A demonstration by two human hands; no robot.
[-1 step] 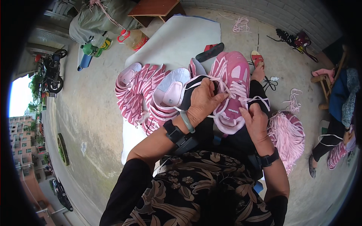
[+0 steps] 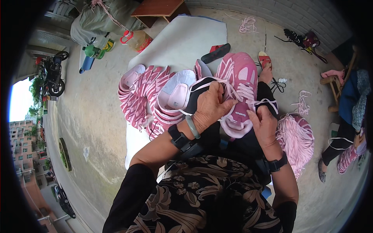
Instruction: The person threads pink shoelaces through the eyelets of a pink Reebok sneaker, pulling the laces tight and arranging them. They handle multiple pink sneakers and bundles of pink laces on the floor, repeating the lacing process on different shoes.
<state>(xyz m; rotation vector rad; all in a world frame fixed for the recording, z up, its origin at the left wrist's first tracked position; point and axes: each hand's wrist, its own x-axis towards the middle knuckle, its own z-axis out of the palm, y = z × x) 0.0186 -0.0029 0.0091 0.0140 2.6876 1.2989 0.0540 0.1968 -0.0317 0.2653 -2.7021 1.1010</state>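
Note:
A pink sneaker [image 2: 240, 72] rests on my lap, toe pointing away, with pale pink shoelaces [image 2: 245, 92] crossed over its tongue. My left hand [image 2: 210, 103] is closed at the left eyelets, pinching the shoelace; its fingertips are partly hidden. On the other side, my right hand [image 2: 265, 123] grips the eyelet edge near the collar between thumb and bent fingers. One loose lace end loops over my left hand, and another trails right across my dark trouser leg. Left of the sneaker, a row of nested pink shoe uppers [image 2: 136, 93] lies beside my knee.
A large bundle of pink laces [image 2: 297, 141] lies to my right. Ahead are a white sheet [image 2: 182, 40], a black slipper [image 2: 216, 53], a plastic jug [image 2: 136, 40] and a wooden stool [image 2: 157, 8]. Another person [image 2: 349, 112] sits at the far right, near a pink shoe.
My left hand has shifted very slightly at the eyelets. The sneaker and my right hand stay practically in place.

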